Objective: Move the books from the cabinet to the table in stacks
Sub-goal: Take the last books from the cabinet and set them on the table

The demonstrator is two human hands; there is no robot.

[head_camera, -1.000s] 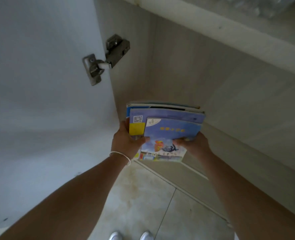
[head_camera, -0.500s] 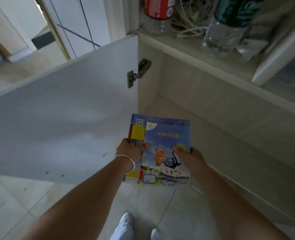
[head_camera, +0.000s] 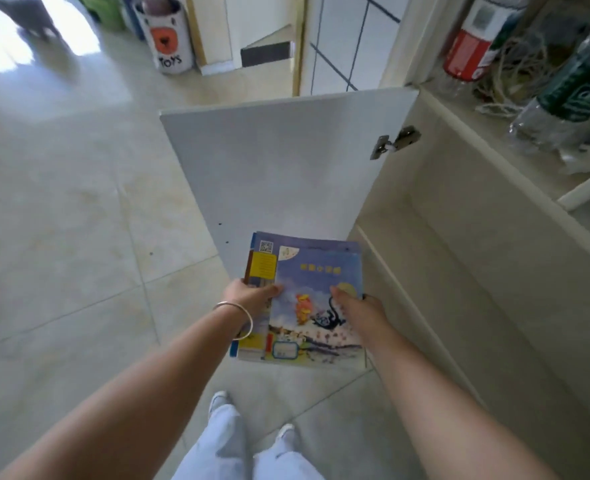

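A small stack of thin books (head_camera: 316, 271) with blue illustrated covers is held flat in the air in front of the open cabinet (head_camera: 460, 244). My left hand (head_camera: 248, 297) grips the stack's left edge, thumb on top; a silver bangle circles that wrist. My right hand (head_camera: 359, 306) grips the right edge, thumb on the cover. The cabinet's lower compartment looks bare where visible. No table is in view.
The white cabinet door (head_camera: 279, 168) stands open to the left of the stack. Bottles (head_camera: 570, 98), a red can (head_camera: 470, 46) and tangled cords sit on the cabinet's upper shelf. A toy bin (head_camera: 167, 36) stands far back on the tiled floor. My legs and shoes are below.
The stack has come out of the cabinet and back toward me. My view has pulled away and turned left, revealing the floor and room.
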